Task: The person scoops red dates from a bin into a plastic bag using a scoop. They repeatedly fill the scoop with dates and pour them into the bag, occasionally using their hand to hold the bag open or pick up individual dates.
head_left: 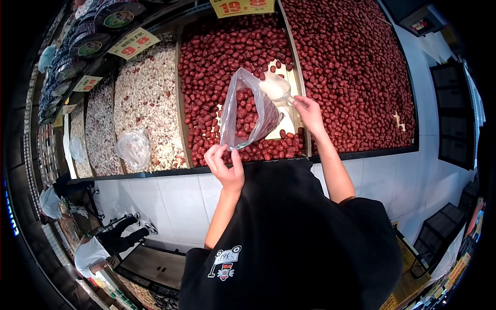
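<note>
My left hand (227, 168) pinches the near edge of a clear plastic bag (266, 111), which stands with its mouth spread and has red dates inside. In my right hand (308, 112) is the handle of a translucent white scoop (275, 87). The scoop's bowl lies against the far right side of the bag, over a bare pale patch of the bin floor (289, 121). No dates can be made out in the scoop. Red dates (206, 57) fill the bin around the bag.
A wooden divider (294, 51) separates this bin from another bin of red dates (356, 77). To the left are mixed grains (147, 93) with a crumpled plastic bag (134, 149) on them. Price signs (133, 43) stand along the back. Another person (95, 253) is at lower left.
</note>
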`<action>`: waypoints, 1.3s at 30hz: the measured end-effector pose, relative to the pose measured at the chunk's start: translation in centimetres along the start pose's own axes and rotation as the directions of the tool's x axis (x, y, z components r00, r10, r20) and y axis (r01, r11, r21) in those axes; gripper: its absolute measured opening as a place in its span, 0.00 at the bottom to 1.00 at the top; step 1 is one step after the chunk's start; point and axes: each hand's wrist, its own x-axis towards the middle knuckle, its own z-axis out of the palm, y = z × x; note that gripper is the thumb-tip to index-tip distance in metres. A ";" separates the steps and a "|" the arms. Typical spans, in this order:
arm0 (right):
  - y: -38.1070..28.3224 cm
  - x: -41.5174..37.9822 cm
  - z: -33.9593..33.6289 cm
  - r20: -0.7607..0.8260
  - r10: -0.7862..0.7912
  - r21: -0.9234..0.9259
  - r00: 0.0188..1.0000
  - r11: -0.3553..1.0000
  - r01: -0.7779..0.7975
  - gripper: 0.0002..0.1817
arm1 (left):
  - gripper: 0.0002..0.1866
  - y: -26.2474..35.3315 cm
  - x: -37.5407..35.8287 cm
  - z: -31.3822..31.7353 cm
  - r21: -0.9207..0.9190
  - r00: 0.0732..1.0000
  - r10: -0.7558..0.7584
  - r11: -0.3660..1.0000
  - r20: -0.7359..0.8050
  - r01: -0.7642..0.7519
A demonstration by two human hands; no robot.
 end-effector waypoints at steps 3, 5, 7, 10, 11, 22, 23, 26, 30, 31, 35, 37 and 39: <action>0.4 -0.5 -0.3 0.023 0.042 0.141 0.999 0.989 -0.045 0.20 | 0.10 -1.2 -0.5 0.6 -0.195 0.974 -0.215 0.961 -0.075 0.198; 0.3 -1.1 -0.6 0.032 0.048 0.221 0.998 0.974 -0.054 0.20 | 0.10 -1.2 -0.8 1.0 -0.414 0.886 -0.463 0.810 -0.016 0.415; 0.1 -1.4 -1.1 0.040 0.059 0.289 0.997 0.955 -0.068 0.20 | 0.09 -1.7 -0.7 1.3 -0.489 0.848 -0.530 0.739 0.002 0.463; 0.4 -1.4 -1.6 0.018 0.037 0.280 0.999 0.959 -0.041 0.21 | 0.08 -2.8 -0.9 1.9 -0.547 0.804 -0.593 0.659 0.044 0.516; 0.3 -1.5 -1.8 0.006 0.033 0.283 0.999 0.959 -0.034 0.21 | 0.08 -2.9 -0.9 2.0 -0.557 0.793 -0.606 0.638 0.061 0.531; -3.9 -4.1 -2.6 -0.128 -0.143 -0.421 0.981 0.904 0.076 0.20 | 0.15 -3.4 -1.3 1.9 -0.589 0.754 -0.614 0.527 0.235 0.613; -3.7 -4.0 -2.4 -0.122 -0.158 -0.415 0.980 0.905 0.094 0.20 | 0.15 -3.2 -1.2 2.0 -0.591 0.747 -0.621 0.517 0.238 0.619; -1.8 -2.6 -1.6 -0.084 -0.179 -0.359 0.980 0.923 0.138 0.20 | 0.16 -3.1 -1.1 2.0 -0.590 0.742 -0.620 0.508 0.254 0.627; 0.6 -0.5 0.2 -0.055 -0.145 -0.167 0.988 0.977 0.134 0.21 | 0.15 -2.8 -0.9 1.7 -0.601 0.737 -0.621 0.491 0.266 0.631; 1.1 -0.1 0.8 -0.054 -0.115 -0.118 0.992 0.987 0.108 0.21 | 0.14 -2.9 -0.9 1.7 -0.607 0.738 -0.620 0.487 0.267 0.628; 1.7 0.7 2.5 0.045 0.059 0.110 0.997 0.992 -0.063 0.22 | 0.14 -2.6 -0.6 1.7 -0.611 0.730 -0.624 0.470 0.281 0.637; 1.8 0.6 3.0 0.079 0.113 0.205 0.990 0.971 -0.127 0.23 | 0.14 -2.7 -0.6 1.6 -0.627 0.732 -0.618 0.457 0.287 0.631; 1.7 0.1 3.4 0.066 0.112 0.261 0.992 0.957 -0.125 0.24 | 0.13 -2.7 -0.6 1.6 -0.637 0.735 -0.615 0.450 0.287 0.626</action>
